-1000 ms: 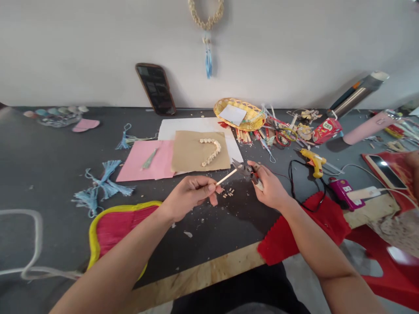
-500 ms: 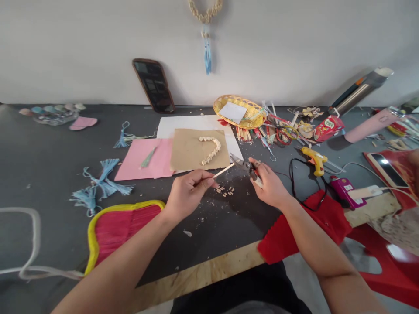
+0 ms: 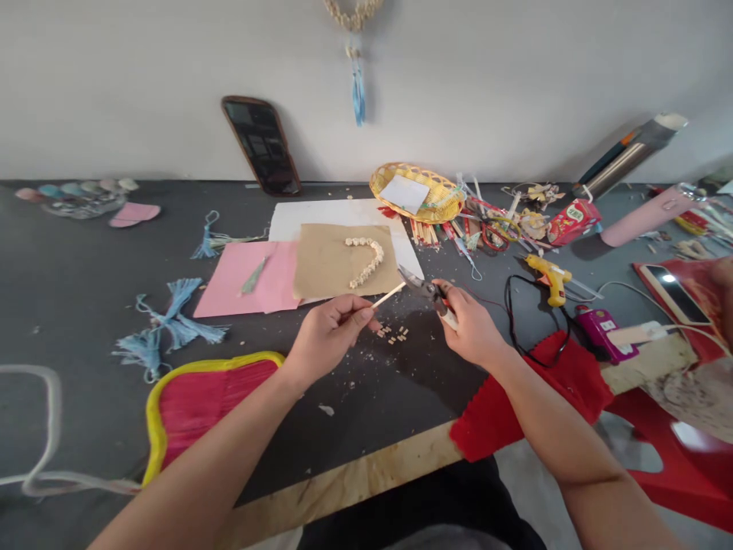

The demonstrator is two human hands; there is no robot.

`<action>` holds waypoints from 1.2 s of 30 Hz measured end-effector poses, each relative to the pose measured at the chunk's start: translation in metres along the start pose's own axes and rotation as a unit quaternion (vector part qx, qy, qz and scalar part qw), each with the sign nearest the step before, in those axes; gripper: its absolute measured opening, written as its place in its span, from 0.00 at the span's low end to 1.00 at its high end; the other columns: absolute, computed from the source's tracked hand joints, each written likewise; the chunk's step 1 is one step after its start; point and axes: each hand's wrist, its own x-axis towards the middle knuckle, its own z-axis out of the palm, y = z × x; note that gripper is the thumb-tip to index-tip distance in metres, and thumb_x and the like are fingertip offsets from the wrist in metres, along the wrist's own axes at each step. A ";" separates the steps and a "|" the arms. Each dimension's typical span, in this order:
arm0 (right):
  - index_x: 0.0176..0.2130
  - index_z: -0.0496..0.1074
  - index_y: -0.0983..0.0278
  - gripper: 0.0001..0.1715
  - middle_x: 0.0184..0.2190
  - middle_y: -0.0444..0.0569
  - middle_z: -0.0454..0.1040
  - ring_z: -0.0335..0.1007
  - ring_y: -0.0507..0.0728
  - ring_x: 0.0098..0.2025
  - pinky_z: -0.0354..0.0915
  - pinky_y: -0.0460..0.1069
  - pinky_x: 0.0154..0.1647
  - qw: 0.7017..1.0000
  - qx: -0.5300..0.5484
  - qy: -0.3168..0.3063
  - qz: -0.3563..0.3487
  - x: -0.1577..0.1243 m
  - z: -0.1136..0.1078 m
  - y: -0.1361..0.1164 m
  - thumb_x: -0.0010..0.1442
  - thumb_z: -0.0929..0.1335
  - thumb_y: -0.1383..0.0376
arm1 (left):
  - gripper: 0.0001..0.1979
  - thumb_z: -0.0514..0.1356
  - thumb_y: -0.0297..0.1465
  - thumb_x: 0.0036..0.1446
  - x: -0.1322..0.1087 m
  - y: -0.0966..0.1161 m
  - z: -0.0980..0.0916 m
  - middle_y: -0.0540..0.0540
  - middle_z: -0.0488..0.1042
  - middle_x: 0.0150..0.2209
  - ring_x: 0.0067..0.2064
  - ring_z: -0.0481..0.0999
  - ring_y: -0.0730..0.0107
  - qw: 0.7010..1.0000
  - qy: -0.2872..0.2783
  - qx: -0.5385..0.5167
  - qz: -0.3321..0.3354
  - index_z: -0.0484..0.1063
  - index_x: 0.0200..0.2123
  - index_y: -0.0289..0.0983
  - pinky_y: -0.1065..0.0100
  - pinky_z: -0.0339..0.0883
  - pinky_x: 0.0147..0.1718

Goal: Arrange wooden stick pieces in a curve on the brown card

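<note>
My left hand (image 3: 332,336) pinches a thin pale wooden stick (image 3: 389,295) that points up and to the right. My right hand (image 3: 473,321) is closed around the handles of a pair of cutting pliers (image 3: 422,289). Their jaws are at the free end of the stick; whether they touch it I cannot tell. Several short cut pieces of stick (image 3: 395,334) lie on the dark table below. Behind my hands, a curved row of small pale pieces (image 3: 371,263) rests on brown cardboard (image 3: 321,263).
Pink paper (image 3: 226,286) and blue tassels (image 3: 180,313) lie to the left. A yellow basket (image 3: 378,179) and a phone (image 3: 260,145) stand by the wall. To the right are a yellow glue gun (image 3: 550,279), a red cloth (image 3: 486,416), a pink bottle (image 3: 647,218) and cables.
The view has shifted slightly. The stick's free end and the pliers' jaws have come closer together. Both hands keep their holds.
</note>
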 end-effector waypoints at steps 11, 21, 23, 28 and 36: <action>0.63 0.54 0.64 0.31 0.55 0.60 0.67 0.65 0.65 0.55 0.63 0.64 0.58 0.998 -0.012 0.001 -0.066 0.004 -0.001 0.006 0.62 0.62 0.69 | 0.14 0.57 0.39 0.59 -0.005 0.009 -0.006 0.45 0.79 0.26 0.19 0.59 0.79 0.998 -0.057 -0.015 -0.018 0.74 0.31 0.34 0.74 0.53 0.18; 0.61 0.57 0.63 0.32 0.50 0.58 0.71 0.70 0.64 0.50 0.69 0.59 0.50 1.000 0.005 -0.022 -0.010 0.000 -0.001 -0.001 0.58 0.63 0.71 | 0.16 0.60 0.42 0.55 -0.001 0.013 -0.008 0.46 0.76 0.23 0.17 0.54 0.81 0.989 -0.085 -0.089 -0.083 0.71 0.30 0.34 0.75 0.48 0.16; 0.61 0.57 0.62 0.33 0.49 0.57 0.71 0.71 0.64 0.49 0.69 0.59 0.50 1.000 -0.003 -0.020 0.000 -0.001 0.001 0.000 0.58 0.63 0.71 | 0.16 0.59 0.42 0.56 0.000 0.010 -0.005 0.45 0.77 0.25 0.18 0.55 0.80 0.994 -0.066 -0.055 -0.062 0.72 0.30 0.34 0.74 0.50 0.17; 0.63 0.55 0.64 0.33 0.51 0.59 0.70 0.68 0.65 0.50 0.68 0.60 0.51 1.000 -0.026 -0.004 -0.012 0.001 0.007 0.004 0.59 0.63 0.70 | 0.12 0.59 0.38 0.57 -0.002 0.004 0.004 0.47 0.78 0.30 0.23 0.65 0.77 0.997 0.046 0.061 0.010 0.74 0.35 0.35 0.74 0.58 0.23; 0.63 0.55 0.65 0.32 0.51 0.60 0.69 0.66 0.66 0.52 0.66 0.63 0.53 0.998 -0.026 -0.030 -0.045 0.003 0.002 0.004 0.61 0.62 0.70 | 0.13 0.58 0.38 0.58 -0.005 0.015 -0.004 0.45 0.78 0.27 0.18 0.55 0.81 0.996 -0.061 -0.051 -0.047 0.72 0.30 0.34 0.74 0.48 0.16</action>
